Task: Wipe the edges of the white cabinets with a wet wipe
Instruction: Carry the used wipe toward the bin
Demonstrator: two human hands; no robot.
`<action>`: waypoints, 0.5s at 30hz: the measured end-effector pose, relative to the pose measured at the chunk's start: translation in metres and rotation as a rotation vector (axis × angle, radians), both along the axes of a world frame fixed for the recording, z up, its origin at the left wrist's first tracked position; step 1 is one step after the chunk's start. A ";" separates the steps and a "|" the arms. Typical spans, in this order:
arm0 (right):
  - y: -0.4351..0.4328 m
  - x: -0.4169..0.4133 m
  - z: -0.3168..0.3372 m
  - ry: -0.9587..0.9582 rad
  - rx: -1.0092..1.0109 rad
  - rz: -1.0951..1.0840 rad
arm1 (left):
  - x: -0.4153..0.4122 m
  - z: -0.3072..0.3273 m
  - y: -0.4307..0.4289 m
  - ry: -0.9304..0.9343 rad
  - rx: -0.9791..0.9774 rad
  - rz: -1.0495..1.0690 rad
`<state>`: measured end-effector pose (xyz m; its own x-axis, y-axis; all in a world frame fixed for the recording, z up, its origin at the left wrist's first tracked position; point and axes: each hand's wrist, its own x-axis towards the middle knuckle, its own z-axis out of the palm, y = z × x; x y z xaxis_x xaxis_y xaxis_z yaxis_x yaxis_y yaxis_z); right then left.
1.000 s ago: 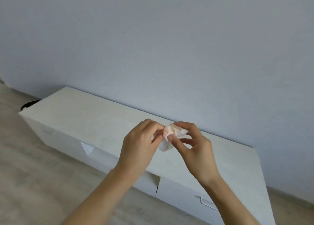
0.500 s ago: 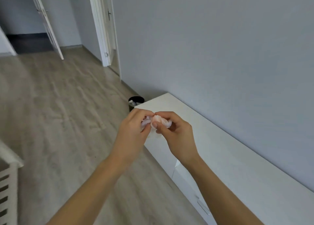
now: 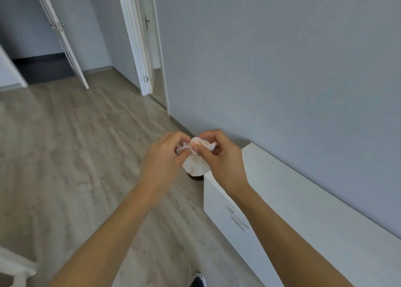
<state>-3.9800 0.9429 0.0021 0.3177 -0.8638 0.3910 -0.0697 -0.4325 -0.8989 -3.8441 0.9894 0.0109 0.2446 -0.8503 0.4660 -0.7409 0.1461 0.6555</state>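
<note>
While raised before the cabinet (image 3: pixel 303 200), left hand (image 3: pixel 161 163) and right hand (image 3: pixel 221 158) pinch the wipe (image 3: pixel 196 163).

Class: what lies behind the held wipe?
Only the bottom of a dark object on the floor beside the white cabinet shows; the wipe covers the rest.

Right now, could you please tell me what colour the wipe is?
White, faintly pinkish where bunched; the wet wipe shows best in the head view.

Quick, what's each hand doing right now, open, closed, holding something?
Left hand: closed, pinching one end of the wet wipe.
Right hand: closed, pinching the other end of the same wipe.
</note>
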 end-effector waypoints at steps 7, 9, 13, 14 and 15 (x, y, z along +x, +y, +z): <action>-0.179 0.113 0.006 0.115 -0.080 0.016 | 0.110 0.006 -0.184 0.123 0.063 -0.080; -0.222 0.142 0.003 0.155 -0.113 0.026 | 0.140 0.001 -0.231 0.197 0.078 -0.089; -0.308 0.187 -0.015 0.255 -0.074 0.030 | 0.191 -0.020 -0.326 0.303 0.177 -0.190; -0.330 0.197 -0.023 0.286 -0.061 0.020 | 0.202 -0.027 -0.351 0.318 0.205 -0.223; -0.352 0.207 -0.033 0.328 -0.054 0.005 | 0.214 -0.035 -0.376 0.321 0.232 -0.244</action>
